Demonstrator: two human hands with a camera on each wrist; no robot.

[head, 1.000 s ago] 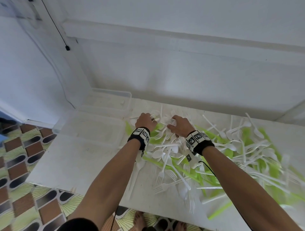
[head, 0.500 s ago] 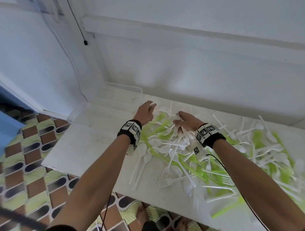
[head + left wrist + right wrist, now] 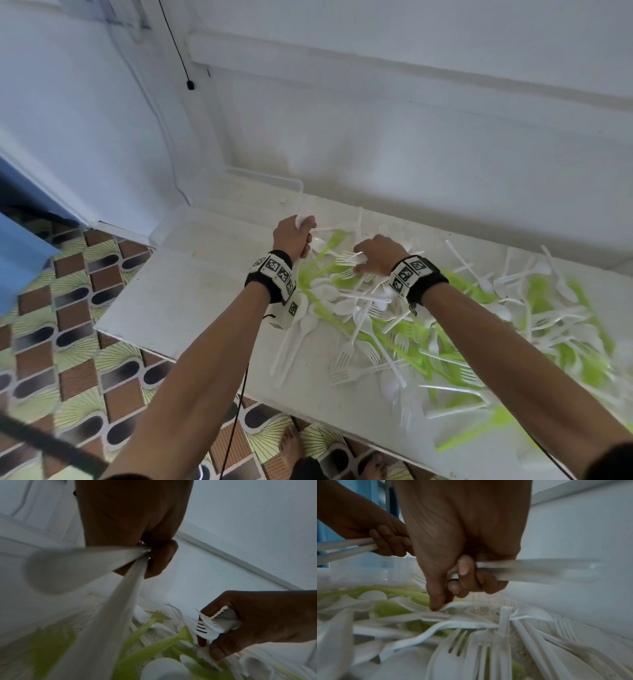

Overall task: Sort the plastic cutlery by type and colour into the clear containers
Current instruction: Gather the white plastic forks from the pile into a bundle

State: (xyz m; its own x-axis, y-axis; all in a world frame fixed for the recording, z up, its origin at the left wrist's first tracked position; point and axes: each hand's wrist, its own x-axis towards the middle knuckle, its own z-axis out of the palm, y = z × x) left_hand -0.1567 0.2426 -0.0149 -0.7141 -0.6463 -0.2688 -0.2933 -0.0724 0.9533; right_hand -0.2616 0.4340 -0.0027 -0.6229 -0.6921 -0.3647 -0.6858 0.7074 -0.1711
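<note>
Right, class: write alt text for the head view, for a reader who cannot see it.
The left hand grips white plastic spoons and the right hand grips white plastic forks above a heap of white and green plastic cutlery on a white table. Clear plastic containers stand at the table's far left corner.

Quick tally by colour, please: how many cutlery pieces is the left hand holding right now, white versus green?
white pieces: 2
green: 0
Total: 2, both gripped in the left hand
</note>
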